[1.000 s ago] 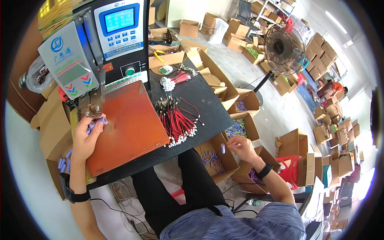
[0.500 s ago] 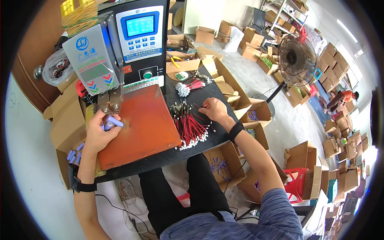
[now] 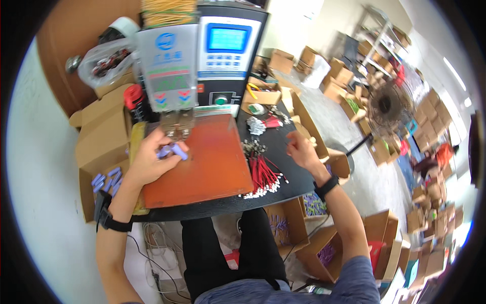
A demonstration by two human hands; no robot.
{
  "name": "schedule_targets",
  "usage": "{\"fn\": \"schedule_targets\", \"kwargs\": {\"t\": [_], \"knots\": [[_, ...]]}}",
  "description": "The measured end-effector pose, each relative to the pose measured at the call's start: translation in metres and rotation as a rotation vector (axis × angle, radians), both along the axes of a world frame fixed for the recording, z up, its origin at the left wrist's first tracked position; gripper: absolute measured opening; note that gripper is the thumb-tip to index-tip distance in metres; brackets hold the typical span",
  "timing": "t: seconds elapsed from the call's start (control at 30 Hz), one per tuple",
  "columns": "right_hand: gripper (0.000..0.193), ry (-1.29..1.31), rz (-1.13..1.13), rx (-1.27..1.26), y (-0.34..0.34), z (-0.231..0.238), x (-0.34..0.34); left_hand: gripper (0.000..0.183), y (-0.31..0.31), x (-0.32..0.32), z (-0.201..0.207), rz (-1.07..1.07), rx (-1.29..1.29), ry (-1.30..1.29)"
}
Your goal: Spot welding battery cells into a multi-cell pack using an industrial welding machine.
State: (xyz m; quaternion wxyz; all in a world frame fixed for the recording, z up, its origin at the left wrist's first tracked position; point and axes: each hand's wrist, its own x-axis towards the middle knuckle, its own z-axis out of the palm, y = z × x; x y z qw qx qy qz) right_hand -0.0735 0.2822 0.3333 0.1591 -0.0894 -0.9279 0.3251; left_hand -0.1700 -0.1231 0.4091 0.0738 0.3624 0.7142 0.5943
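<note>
Left hand (image 3: 152,161): thumb and fingers closed on a few purple cylindrical cells (image 3: 178,151), cells poking out on the hand's right side, over the orange board (image 3: 215,175). Right hand (image 3: 302,150): fingers curled, well to the right of the left hand, above the black table (image 3: 296,185); blurred, can't tell if anything is pinched in it. Hands well apart. Dark band (image 3: 326,187) on the right wrist, another on the left.

Metal machine head (image 3: 177,124) just above and right of the left fingertips; touching or not, can't tell. Pile of red leads (image 3: 264,176) with white ends, left of the right hand and nearer the body. Second bundle (image 3: 258,125), white and red, left of the right hand and farther from the body. Open carton (image 3: 90,162) left of the left hand, loose purple cells (image 3: 107,181) inside. Red-capped bottle (image 3: 134,97) beyond the left hand, slightly left.

Farther: lit blue screen (image 3: 229,39) on the machine, beyond both hands and between them. Clear plastic bag (image 3: 104,68) beyond the left hand, to its left. Yellow-handled tool (image 3: 251,91) beyond the right hand, to its left. Standing fan (image 3: 387,106) beyond the right hand, to its right; past it, stacked boxes (image 3: 438,116) and a person in orange (image 3: 445,154).
</note>
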Motion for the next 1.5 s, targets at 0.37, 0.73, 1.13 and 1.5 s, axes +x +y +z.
{"fn": "schedule_targets", "kwargs": {"t": [0.37,0.73,1.13,1.5], "knots": [[0.007,0.17,0.207,-0.288,-0.123,0.08,0.004,0.02,0.003,-0.004,-0.005,-0.079,-0.135,0.257],[0.013,0.043,0.414,-0.346,-0.193,0.085,-0.044,0.025,0.005,-0.007,-0.008,-0.082,-0.089,0.329],[0.005,0.28,0.502,-0.647,-0.207,0.058,-0.045,0.018,0.002,-0.006,-0.007,-0.063,-0.121,0.298],[0.008,0.354,0.502,-0.327,-0.21,0.065,-0.047,0.017,0.002,-0.009,-0.012,-0.021,-0.1,0.315]]}}
